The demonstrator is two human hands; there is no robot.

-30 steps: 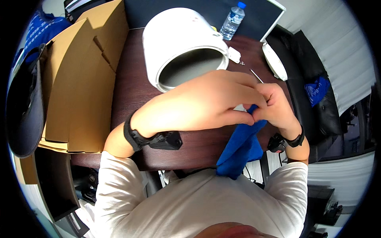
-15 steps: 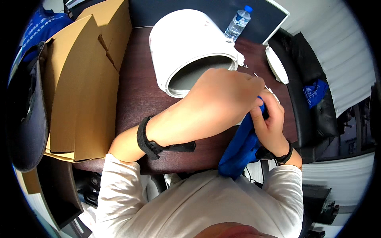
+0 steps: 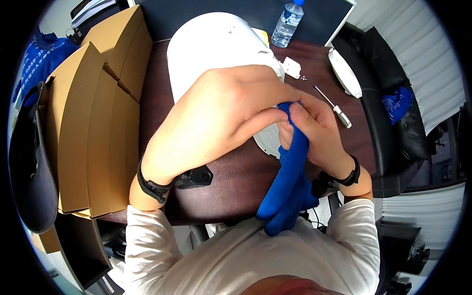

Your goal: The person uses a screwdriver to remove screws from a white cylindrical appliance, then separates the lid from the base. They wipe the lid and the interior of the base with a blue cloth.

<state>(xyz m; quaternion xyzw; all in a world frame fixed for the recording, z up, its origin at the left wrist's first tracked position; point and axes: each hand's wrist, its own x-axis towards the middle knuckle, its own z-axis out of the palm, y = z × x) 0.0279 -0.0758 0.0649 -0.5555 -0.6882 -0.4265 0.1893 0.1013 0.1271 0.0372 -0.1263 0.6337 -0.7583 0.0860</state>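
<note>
My left hand (image 3: 216, 115) reaches across in front of the white drum (image 3: 211, 44), its fingers pinching the top end of a blue cloth (image 3: 285, 179). My right hand (image 3: 319, 130) grips the same end from the other side, so the two sets of fingertips meet there. Below them the cloth hangs in soft folds toward my shirt. Behind the hands, a white round cover (image 3: 267, 141) shows only in part on the table. My left forearm and hand hide the drum's mouth. Each wrist wears a black strap with a small black device.
Cardboard boxes (image 3: 93, 132) line the table's left side, with a dark cap (image 3: 37, 167) beside them. To the right lie a screwdriver (image 3: 333, 106), a long white curved part (image 3: 345, 73) and a small white part (image 3: 292, 68) near tiny screws. A water bottle (image 3: 287, 25) stands behind.
Both hands have shifted left, the left one turning so its thumb shows at the cloth. The cloth moved left with them. The screwdriver and white cover show more, and the drum's mouth is now covered.
</note>
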